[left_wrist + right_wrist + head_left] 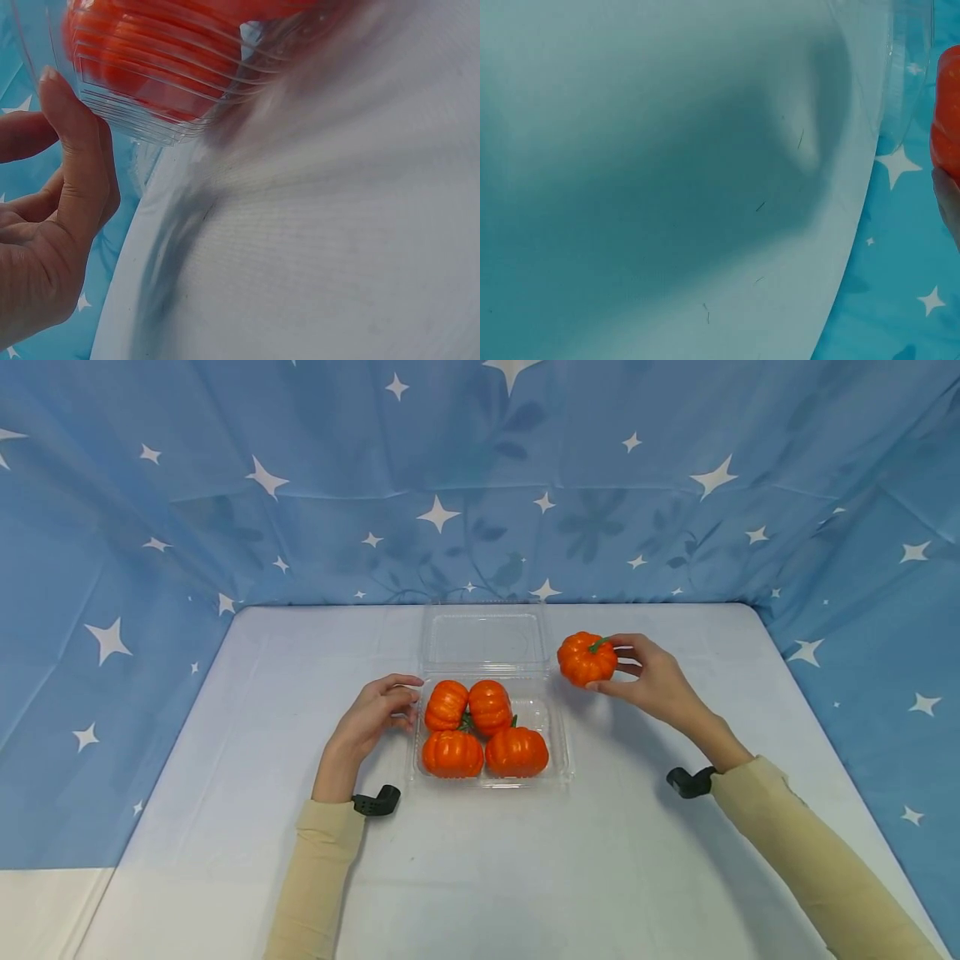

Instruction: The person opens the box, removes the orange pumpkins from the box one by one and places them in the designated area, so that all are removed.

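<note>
pinching a small orange pumpkin between thumb and fingertips, the right hand is spread only as far as the fruit is wide, one finger near the green stem. the pumpkin is just beside the lid, on its right; the right wrist view catches only a strip of it and a bit of finger. the left hand grips nothing, its fingers parted and loosely bent, a fingertip against the ribbed left wall of a clear plastic container. inside that, four more pumpkins sit two by two, the back pair tilted with stems toward the middle. the clear lid lies folded back, away from the person. beige sleeves cross the white tabletop, and a blue star-print curtain hangs behind.
</note>
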`<state>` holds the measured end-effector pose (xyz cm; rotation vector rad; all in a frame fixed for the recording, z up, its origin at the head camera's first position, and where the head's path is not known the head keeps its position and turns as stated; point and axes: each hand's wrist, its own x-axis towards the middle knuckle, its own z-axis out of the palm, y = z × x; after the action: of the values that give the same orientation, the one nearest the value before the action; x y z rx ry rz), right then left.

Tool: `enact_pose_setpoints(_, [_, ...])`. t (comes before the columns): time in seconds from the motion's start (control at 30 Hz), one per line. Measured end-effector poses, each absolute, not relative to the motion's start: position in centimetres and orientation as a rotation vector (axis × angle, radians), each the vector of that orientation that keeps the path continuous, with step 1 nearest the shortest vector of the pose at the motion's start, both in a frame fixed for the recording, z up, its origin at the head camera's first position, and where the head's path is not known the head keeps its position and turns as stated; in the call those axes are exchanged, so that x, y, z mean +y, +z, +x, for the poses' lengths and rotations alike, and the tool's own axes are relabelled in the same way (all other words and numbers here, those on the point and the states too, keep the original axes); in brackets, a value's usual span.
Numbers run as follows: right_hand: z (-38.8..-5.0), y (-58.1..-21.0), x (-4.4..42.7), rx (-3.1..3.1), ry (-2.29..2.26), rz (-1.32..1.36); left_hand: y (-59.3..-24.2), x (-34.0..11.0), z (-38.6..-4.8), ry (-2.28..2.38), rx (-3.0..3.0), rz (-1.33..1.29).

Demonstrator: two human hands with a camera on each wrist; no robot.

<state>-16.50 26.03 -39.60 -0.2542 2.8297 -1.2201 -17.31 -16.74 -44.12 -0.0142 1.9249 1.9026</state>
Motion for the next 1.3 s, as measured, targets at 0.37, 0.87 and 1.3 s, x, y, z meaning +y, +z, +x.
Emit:
enact_pose_setpoints(0.37, [-18.4, -40.6, 26.5, 2.817, -1.160, -0.161, -44.1, -16.7, -17.3, 1.903, 1.926, -0.022])
enact_pose_setpoints(0.87, [-20.5, -42.5, 27.8, 2.796, -1.152, -0.002, -44.1, -16.6, -17.4, 1.911, 1.917, -0.021])
enact_pose_setpoints(1.3, [-21.3, -43.8, 28.3, 2.783, -1.163, 0.047, -43.9, -16.6, -17.3, 1.917, 1.908, -0.024])
